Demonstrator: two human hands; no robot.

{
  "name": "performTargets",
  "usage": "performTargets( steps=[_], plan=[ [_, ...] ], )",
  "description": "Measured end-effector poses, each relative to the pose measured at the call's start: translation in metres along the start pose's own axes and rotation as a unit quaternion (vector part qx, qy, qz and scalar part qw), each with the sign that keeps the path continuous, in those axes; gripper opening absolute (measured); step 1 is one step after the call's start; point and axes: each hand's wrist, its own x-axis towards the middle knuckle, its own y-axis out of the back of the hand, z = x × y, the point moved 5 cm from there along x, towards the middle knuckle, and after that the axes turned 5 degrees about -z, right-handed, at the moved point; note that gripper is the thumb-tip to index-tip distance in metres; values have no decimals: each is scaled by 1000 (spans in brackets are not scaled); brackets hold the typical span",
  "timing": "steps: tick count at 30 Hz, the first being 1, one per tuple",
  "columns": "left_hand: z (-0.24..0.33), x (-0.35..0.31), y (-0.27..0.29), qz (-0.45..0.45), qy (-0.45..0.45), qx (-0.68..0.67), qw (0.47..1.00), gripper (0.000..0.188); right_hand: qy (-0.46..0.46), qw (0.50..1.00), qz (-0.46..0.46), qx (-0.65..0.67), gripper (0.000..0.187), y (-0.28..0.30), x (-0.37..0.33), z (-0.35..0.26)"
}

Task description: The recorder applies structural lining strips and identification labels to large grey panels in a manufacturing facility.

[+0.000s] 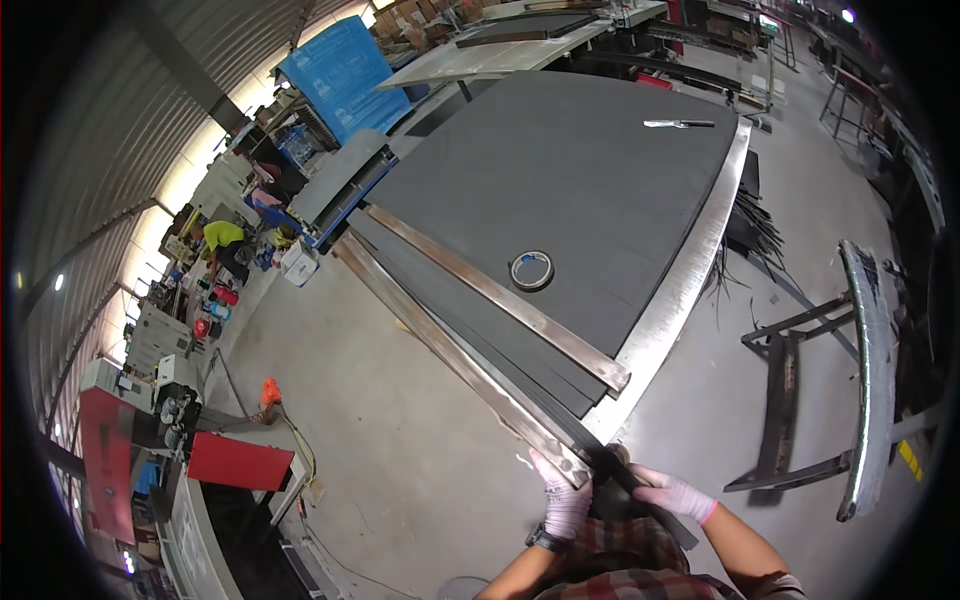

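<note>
A large dark grey sheet point(560, 170) covers the table in front of me. Along its left edge lies a long, brownish metal bar point(490, 295). A second long metal bar point(450, 360) runs beside the table's near-left edge. My left hand point(564, 508), in a white glove, is closed around the near end of this second bar. My right hand point(678, 494), also gloved, grips a black flexible strip point(655, 512) whose loose end hangs by my body. Narrow dark strips point(520, 345) lie between the two bars. A tape roll point(531, 270) rests on the sheet.
A knife point(680, 124) lies at the sheet's far right. The table's right edge is a curved silver metal border point(690, 310). A metal frame stand point(790, 400) stands to the right. Red-panelled equipment point(240, 462) is at left, and a person in yellow point(222, 236) bends over beyond.
</note>
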Motion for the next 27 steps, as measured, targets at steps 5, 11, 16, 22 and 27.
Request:
performTargets(
  steps=[5, 11, 16, 22, 27],
  plan=[
    [72, 12, 12, 78, -111, 133, 982, 99, -139, 990, 19, 5, 60, 5, -66, 1],
    [67, 84, 69, 70, -20, 240, 968, 99, -28, 994, 110, 5, 45, -3, -10, -22],
    [77, 189, 144, 120, 23, 247, 961, 103, -50, 992, 106, 35, 57, -5, 70, -65],
    [74, 218, 163, 150, 56, 229, 960, 98, -25, 994, 95, -38, 57, -15, 45, -61],
    [81, 154, 112, 137, 21, 235, 962, 91, -45, 983, 136, 113, 44, -7, 88, -67]
  ],
)
